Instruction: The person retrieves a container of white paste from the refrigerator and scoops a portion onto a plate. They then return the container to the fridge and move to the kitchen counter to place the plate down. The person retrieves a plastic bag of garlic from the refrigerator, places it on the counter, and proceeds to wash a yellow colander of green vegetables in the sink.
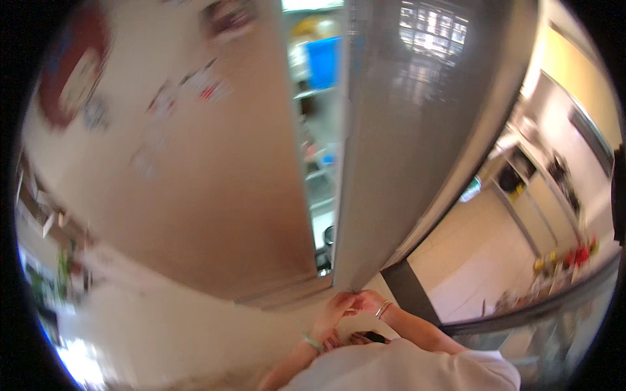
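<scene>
My left hand [337, 309], with a pale green bangle on its wrist, meets my right hand [369, 301] low in front of my body. Two thin bracelets [384, 309] ring the right wrist. The fingers touch each other, and blur hides whether anything small is between them. Just beyond them stands what looks like a refrigerator, with a gap between a light brown door [210, 195] and a glossy grey door or side panel [406, 137]. Lit shelves [320, 195] show through that gap, with a blue container [324, 62] near the top.
Magnets or stickers, one large and dark red [73, 73], are on the brown door. To the right, past a dark floor strip [411, 293], is a kitchen with cabinets [543, 210]. A glass-sided counter or case [543, 337] stands close on my right.
</scene>
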`<state>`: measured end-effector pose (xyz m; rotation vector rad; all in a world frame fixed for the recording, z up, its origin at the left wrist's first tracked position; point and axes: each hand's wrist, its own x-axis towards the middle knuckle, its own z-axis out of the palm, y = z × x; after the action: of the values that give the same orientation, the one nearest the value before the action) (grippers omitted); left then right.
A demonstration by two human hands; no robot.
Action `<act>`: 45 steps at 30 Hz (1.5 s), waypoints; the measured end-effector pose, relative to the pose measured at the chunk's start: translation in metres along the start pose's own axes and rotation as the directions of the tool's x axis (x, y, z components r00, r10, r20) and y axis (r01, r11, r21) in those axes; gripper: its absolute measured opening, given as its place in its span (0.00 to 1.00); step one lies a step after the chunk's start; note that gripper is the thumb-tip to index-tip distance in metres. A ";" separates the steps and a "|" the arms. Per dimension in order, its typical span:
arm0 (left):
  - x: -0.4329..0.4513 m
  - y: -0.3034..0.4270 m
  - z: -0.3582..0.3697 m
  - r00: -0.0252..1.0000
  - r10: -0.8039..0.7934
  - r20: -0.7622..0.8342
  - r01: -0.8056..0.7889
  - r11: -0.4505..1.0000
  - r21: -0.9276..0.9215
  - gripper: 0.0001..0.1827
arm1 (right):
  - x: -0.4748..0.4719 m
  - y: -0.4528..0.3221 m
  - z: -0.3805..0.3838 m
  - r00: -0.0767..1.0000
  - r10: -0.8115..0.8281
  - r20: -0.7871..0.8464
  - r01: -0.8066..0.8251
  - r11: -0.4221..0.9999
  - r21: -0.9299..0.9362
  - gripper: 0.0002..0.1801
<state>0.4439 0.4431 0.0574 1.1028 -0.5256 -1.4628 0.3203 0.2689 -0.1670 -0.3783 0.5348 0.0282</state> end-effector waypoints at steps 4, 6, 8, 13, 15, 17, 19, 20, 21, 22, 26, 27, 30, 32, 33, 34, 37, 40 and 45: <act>-0.010 0.029 -0.019 0.981 0.116 -0.154 -0.103 0.991 0.090 0.24 | 0.057 -0.001 0.069 0.965 -0.014 -0.263 0.011 1.000 -0.012 0.11; 0.007 0.028 -0.027 0.969 0.111 -0.222 -0.103 0.993 0.050 0.21 | 0.067 -0.011 0.086 0.965 -0.065 -0.254 0.070 0.997 0.013 0.07; 0.020 0.028 -0.037 0.947 0.129 -0.295 -0.125 0.992 0.034 0.19 | 0.062 -0.023 0.111 0.957 -0.074 -0.281 0.044 0.993 -0.113 0.08; 0.049 0.035 -0.030 0.840 0.263 -0.475 -0.269 0.962 0.056 0.16 | 0.022 -0.062 0.153 0.974 -0.118 -0.192 0.011 0.875 -0.483 0.15; 0.061 0.032 -0.020 0.795 0.311 -0.521 -0.329 0.943 0.061 0.13 | 0.022 -0.079 0.135 0.980 -0.174 -0.098 0.102 0.857 -0.505 0.18; 0.071 0.020 -0.016 0.726 0.338 -0.599 -0.349 0.932 0.103 0.13 | 0.007 -0.094 0.130 0.978 -0.195 -0.067 0.138 0.860 -0.491 0.19; 0.074 0.013 -0.008 0.689 0.349 -0.636 -0.354 0.927 0.125 0.13 | -0.018 -0.110 0.127 0.976 -0.198 -0.091 0.130 0.864 -0.486 0.20; 0.080 0.012 -0.003 0.686 0.355 -0.636 -0.360 0.924 0.128 0.13 | -0.032 -0.118 0.117 0.975 -0.213 -0.065 0.160 0.871 -0.466 0.21; 0.089 0.009 0.004 0.687 0.359 -0.631 -0.365 0.922 0.127 0.13 | -0.049 -0.126 0.101 0.971 -0.234 -0.043 0.191 0.875 -0.444 0.21; 0.100 0.003 0.004 0.737 0.250 -0.628 -0.289 0.956 0.041 0.11 | -0.063 -0.130 0.081 0.969 -0.246 -0.032 0.210 0.881 -0.425 0.21; 0.153 -0.027 0.057 0.904 0.093 -0.418 -0.072 0.995 0.067 0.11 | -0.149 -0.157 0.001 0.950 -0.302 -0.081 0.258 0.904 -0.340 0.22; 0.174 -0.031 0.087 0.938 0.048 -0.344 -0.033 0.998 0.051 0.12 | -0.179 -0.166 -0.017 0.939 -0.318 -0.131 0.267 0.914 -0.307 0.23; 0.236 -0.047 0.171 0.992 -0.032 -0.120 0.053 0.983 0.176 0.12 | -0.256 -0.202 -0.043 0.850 -0.397 -0.345 0.347 0.917 -0.199 0.23; 0.273 -0.043 0.246 0.990 -0.103 0.097 0.075 0.964 0.254 0.14 | -0.279 -0.221 -0.075 0.806 -0.480 -0.347 0.508 0.861 -0.010 0.26; 0.294 -0.044 0.276 0.977 -0.124 0.172 0.068 0.952 0.299 0.14 | -0.293 -0.232 -0.081 0.779 -0.519 -0.352 0.577 0.813 0.078 0.28; 0.316 -0.064 0.295 0.956 -0.018 0.291 -0.047 0.976 0.214 0.15 | -0.303 -0.239 -0.088 0.744 -0.593 -0.308 0.650 0.750 0.126 0.29; 0.363 -0.068 0.371 0.816 0.168 0.553 -0.492 0.704 0.512 0.21 | -0.334 -0.274 -0.099 0.589 -0.776 -0.226 0.801 0.525 0.286 0.31; 0.401 -0.077 0.414 0.628 0.213 0.748 -0.777 0.227 0.588 0.31 | -0.356 -0.309 -0.124 0.501 -0.830 -0.245 0.839 0.396 0.372 0.33; 0.474 -0.092 0.462 0.641 0.157 0.751 -0.767 0.144 0.625 0.31 | -0.385 -0.375 -0.171 0.541 -0.795 -0.275 0.770 0.336 0.543 0.30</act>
<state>0.0582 -0.1028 0.0345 1.1213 -2.2013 -0.6744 -0.0490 -0.1140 0.0201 0.0554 0.2348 -1.1025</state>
